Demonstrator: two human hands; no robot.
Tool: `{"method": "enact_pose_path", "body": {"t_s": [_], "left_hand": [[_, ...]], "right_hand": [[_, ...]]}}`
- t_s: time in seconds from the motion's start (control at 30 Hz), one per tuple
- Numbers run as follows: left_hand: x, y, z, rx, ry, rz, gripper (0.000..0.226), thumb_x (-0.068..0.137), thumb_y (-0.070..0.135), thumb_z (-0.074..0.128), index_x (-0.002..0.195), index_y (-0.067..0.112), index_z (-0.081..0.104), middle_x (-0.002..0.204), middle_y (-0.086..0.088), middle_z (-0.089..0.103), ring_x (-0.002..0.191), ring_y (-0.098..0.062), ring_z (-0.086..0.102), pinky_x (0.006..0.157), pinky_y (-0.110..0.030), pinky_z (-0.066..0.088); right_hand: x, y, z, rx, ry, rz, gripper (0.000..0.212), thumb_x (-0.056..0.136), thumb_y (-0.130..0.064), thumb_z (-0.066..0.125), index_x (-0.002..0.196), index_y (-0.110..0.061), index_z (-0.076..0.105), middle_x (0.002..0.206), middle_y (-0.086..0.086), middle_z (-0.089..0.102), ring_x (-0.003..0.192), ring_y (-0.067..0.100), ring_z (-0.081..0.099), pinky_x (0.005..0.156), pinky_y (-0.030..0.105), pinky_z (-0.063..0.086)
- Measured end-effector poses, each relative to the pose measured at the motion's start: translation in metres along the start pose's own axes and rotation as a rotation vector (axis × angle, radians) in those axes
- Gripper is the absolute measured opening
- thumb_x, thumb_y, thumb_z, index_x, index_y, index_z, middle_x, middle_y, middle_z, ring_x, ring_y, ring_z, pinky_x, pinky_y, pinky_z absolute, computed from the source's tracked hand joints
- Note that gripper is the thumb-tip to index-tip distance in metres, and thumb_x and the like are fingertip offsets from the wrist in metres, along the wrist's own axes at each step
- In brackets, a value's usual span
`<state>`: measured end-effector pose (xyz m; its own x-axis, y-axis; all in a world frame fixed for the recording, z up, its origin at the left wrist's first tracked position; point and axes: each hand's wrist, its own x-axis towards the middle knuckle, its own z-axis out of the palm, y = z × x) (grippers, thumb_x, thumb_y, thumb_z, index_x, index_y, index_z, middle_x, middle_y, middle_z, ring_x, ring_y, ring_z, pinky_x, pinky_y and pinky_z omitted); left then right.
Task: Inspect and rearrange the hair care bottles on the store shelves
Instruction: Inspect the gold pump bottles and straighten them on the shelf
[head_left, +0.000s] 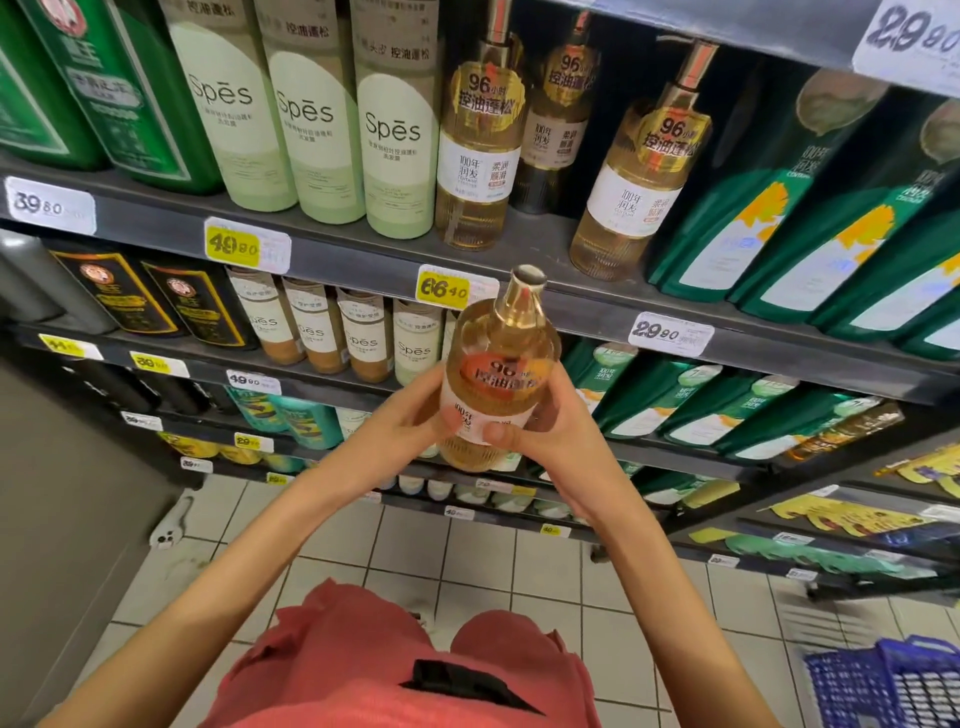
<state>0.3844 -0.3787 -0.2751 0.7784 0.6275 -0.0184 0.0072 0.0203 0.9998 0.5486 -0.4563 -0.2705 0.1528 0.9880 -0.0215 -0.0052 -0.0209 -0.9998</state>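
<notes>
Both hands hold one amber hair care bottle (498, 364) with a gold cap upright in front of the shelves. My left hand (410, 421) grips its left side and my right hand (535, 421) grips its right side, thumbs on the white label. Matching amber bottles (478, 150) stand on the shelf (571, 306) above, with a gap between two of them. Pale green Spes bottles (397, 130) stand to their left.
Dark green bottles (779, 208) fill the shelf to the right, and green boxes (119, 88) stand at far left. Lower shelves carry more bottles. Price tags (444, 288) line the shelf edges. A blue basket (893, 686) sits on the tiled floor at bottom right.
</notes>
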Motion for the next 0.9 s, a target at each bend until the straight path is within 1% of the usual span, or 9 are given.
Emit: {"method": "enact_pose_path", "body": {"t_s": [0.1,0.17,0.3,0.37,0.47,0.5,0.67,0.77,0.9], "left_hand": [[0.001,0.002,-0.004,0.051,0.011,0.074,0.037,0.083,0.019,0.053,0.118,0.030,0.048,0.113,0.028,0.061,0.108,0.008,0.055,0.084,-0.006,0.042],[0.001,0.001,-0.005,0.083,0.040,0.099,0.037,0.082,0.011,0.056,0.113,0.030,0.049,0.106,0.029,0.064,0.103,0.011,0.056,0.082,-0.004,0.042],[-0.002,0.001,-0.001,0.030,0.042,0.102,0.037,0.080,0.017,0.054,0.115,0.027,0.048,0.110,0.018,0.061,0.104,0.009,0.056,0.083,-0.006,0.042],[-0.005,0.003,0.001,0.001,0.028,0.067,0.044,0.080,0.030,0.055,0.123,0.023,0.046,0.119,0.011,0.058,0.108,0.005,0.056,0.084,-0.008,0.044],[-0.007,0.007,0.000,0.046,0.040,-0.041,0.092,0.057,0.074,0.062,0.127,0.016,0.047,0.119,0.003,0.061,0.108,-0.004,0.059,0.085,-0.016,0.049],[-0.008,0.009,-0.001,0.038,0.021,-0.100,0.098,0.052,0.080,0.061,0.126,0.017,0.048,0.118,0.003,0.063,0.108,-0.007,0.060,0.084,-0.019,0.051],[-0.006,0.015,0.006,-0.313,-0.117,-0.390,0.056,0.079,0.059,0.045,0.125,0.027,0.050,0.122,-0.005,0.064,0.113,-0.023,0.061,0.093,-0.046,0.050],[-0.003,0.017,0.010,-0.371,-0.099,-0.474,0.059,0.077,0.066,0.049,0.122,0.028,0.050,0.114,-0.006,0.068,0.107,-0.025,0.064,0.091,-0.045,0.051],[-0.002,0.023,0.018,-0.394,-0.097,-0.469,0.060,0.074,0.060,0.045,0.123,0.027,0.050,0.113,-0.007,0.069,0.102,-0.024,0.066,0.076,-0.035,0.058]], "right_hand": [[0.000,-0.007,0.001,-0.063,-0.040,-0.078,0.076,0.067,-0.017,0.082,0.126,-0.045,0.044,0.122,-0.016,0.060,0.117,0.010,0.056,0.095,0.025,0.047],[0.002,-0.010,0.000,-0.097,-0.078,-0.099,0.078,0.071,-0.008,0.079,0.130,-0.041,0.040,0.126,-0.014,0.056,0.120,0.011,0.054,0.098,0.027,0.046],[0.001,-0.011,-0.003,-0.102,-0.110,-0.049,0.080,0.070,-0.007,0.081,0.133,-0.035,0.039,0.126,-0.012,0.057,0.119,0.012,0.054,0.100,0.033,0.046],[0.000,-0.014,-0.005,-0.089,-0.103,0.009,0.084,0.063,-0.020,0.086,0.133,-0.031,0.040,0.121,-0.011,0.061,0.116,0.011,0.057,0.095,0.031,0.049],[0.003,-0.021,-0.010,-0.113,-0.108,0.104,0.087,0.058,-0.028,0.089,0.132,-0.021,0.043,0.120,-0.006,0.063,0.111,0.012,0.060,0.090,0.032,0.053],[0.003,-0.023,-0.011,-0.122,-0.114,0.150,0.083,0.060,-0.031,0.087,0.131,-0.020,0.044,0.120,-0.002,0.063,0.110,0.015,0.062,0.091,0.035,0.053],[0.004,-0.034,-0.006,-0.080,-0.175,0.414,0.077,0.061,-0.061,0.060,0.121,-0.014,0.057,0.104,0.004,0.072,0.091,0.016,0.071,0.070,0.029,0.058],[0.003,-0.038,-0.005,-0.060,-0.151,0.492,0.074,0.061,-0.064,0.056,0.116,-0.015,0.061,0.098,0.008,0.073,0.087,0.019,0.071,0.067,0.029,0.058],[0.001,-0.039,-0.007,-0.115,-0.073,0.492,0.064,0.072,-0.063,0.055,0.116,-0.016,0.062,0.109,0.013,0.070,0.099,0.025,0.068,0.085,0.039,0.055]]}}
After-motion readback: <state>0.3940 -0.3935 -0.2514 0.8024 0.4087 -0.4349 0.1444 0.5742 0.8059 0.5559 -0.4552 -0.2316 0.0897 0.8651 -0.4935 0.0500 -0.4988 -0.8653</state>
